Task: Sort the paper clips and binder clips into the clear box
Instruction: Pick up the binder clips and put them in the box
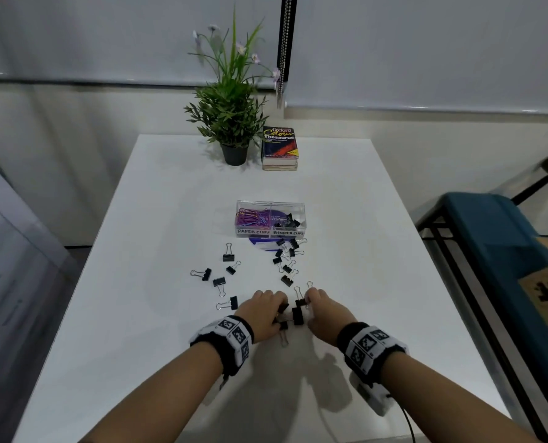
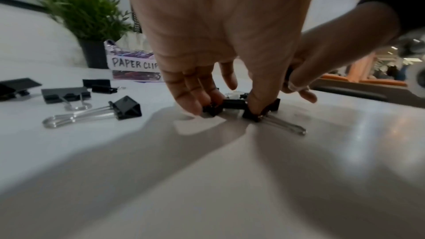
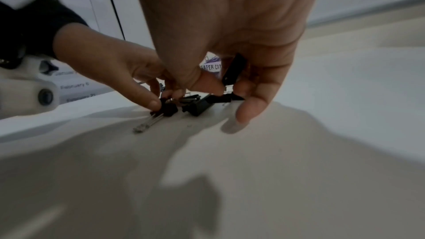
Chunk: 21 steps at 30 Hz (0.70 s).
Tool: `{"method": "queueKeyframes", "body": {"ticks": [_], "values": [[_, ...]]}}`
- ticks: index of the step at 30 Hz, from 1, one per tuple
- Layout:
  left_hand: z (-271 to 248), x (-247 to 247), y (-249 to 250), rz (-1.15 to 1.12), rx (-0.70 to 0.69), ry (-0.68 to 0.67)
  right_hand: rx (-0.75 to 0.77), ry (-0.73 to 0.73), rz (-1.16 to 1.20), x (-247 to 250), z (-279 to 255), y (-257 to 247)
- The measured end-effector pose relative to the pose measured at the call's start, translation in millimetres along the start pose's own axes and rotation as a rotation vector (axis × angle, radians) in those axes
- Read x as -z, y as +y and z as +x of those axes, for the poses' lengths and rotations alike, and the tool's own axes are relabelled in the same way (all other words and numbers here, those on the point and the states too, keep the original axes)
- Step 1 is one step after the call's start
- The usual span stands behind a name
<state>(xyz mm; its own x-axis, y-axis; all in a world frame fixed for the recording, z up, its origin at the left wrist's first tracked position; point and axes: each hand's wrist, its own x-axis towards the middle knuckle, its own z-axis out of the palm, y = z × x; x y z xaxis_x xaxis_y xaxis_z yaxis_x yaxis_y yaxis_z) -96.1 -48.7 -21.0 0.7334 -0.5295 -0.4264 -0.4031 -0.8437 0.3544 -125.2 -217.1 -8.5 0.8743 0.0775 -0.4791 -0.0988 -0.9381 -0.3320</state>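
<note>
The clear box (image 1: 293, 208) stands mid-table. Purple paper clips (image 1: 252, 217) fill its left compartment and black binder clips (image 1: 287, 222) lie in its right one. Several black binder clips lie loose in front of the box, one group at the left (image 1: 219, 281) and one at the right (image 1: 286, 260). My left hand (image 1: 279, 314) is down on the table; its fingers (image 2: 195, 103) and thumb pinch small binder clips (image 2: 232, 104). Close beside it, my right hand (image 1: 309, 310) pinches a black binder clip (image 3: 234, 68) between thumb and fingers, above another clip (image 3: 200, 105) lying on the table.
A potted plant (image 1: 231, 123) and a stack of books (image 1: 279, 148) stand at the table's far edge. A blue bench (image 1: 490, 225) is off the right side. The white table (image 1: 170, 362) ends close to my arms.
</note>
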Motion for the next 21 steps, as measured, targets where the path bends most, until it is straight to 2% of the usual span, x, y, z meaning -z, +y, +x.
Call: {"method": "queueKeyframes", "body": {"ticks": [2,5,10,15,21], "values": [[4.6,2.9,-3.1,-0.07,0.029,-0.012,-0.013,-0.011,0.047,3.0,2.0,0.9],[9.1,7.1,-7.3,-0.053,0.033,-0.004,-0.011,-0.009,0.044,5.6,2.5,1.0],[7.7,8.8,-12.8,-0.008,0.01,0.046,0.118,-0.009,-0.11,-2.0,1.0,-2.1],[3.8,7.3,-11.5,0.009,0.01,0.059,0.043,-0.013,-0.088,-8.5,7.6,-12.1],[5.3,4.0,-3.2,0.084,0.041,0.04,0.056,0.052,-0.132,-9.8,17.7,-19.1]]}}
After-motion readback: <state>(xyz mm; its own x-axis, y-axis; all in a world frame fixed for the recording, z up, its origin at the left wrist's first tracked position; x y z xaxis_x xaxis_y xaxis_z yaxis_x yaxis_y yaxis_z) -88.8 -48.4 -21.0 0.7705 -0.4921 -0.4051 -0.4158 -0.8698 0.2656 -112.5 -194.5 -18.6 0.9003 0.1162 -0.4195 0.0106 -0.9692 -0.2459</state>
